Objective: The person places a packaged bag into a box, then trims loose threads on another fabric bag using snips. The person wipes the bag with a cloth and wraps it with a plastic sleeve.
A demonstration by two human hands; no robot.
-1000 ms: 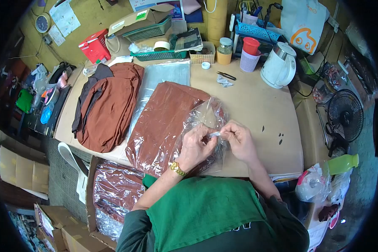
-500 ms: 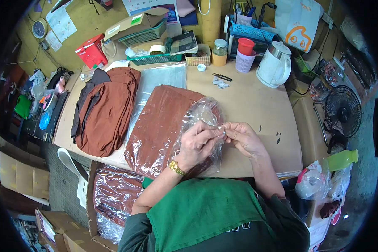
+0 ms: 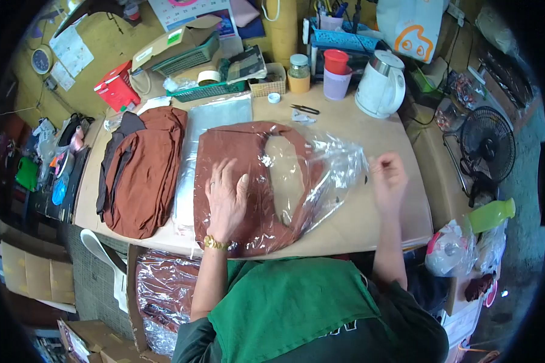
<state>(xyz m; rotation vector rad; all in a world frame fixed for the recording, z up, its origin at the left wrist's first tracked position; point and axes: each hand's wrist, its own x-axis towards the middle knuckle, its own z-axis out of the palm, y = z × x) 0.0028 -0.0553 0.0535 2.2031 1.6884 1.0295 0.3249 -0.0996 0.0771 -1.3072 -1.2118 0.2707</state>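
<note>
In the centre of the frame, a reddish-brown garment [image 3: 233, 148] lies flat on the bench [image 3: 389, 227] inside a clear plastic bag [image 3: 339, 162]. The left hand [image 3: 226, 198] rests palm-down on the bagged garment, left of centre, its fingers extended and slightly spread, gripping nothing; a gold wristwatch [image 3: 215, 243] circles that wrist. The right hand [image 3: 389, 175], right of centre, has its fingers curled just beside the bag's gathered end; I cannot tell whether they pinch the film. Between the garment's collar-like curve and its body, an oval of tan surface shows through the plastic.

Left of the bag lie flat, clear plastic sleeves [image 3: 218, 118], and beyond them, towards the left of the frame, a pile of reddish-brown garments [image 3: 148, 175] with dark grey cloth [image 3: 129, 124] at its edge. At upper centre are black thread snips [image 3: 305, 109] and a white cap [image 3: 274, 97]; a white electric kettle [image 3: 378, 88] stands at upper right. At lower left, a cardboard box [image 3: 132, 290] holds more plastic-wrapped brown cloth [image 3: 166, 281].
</note>
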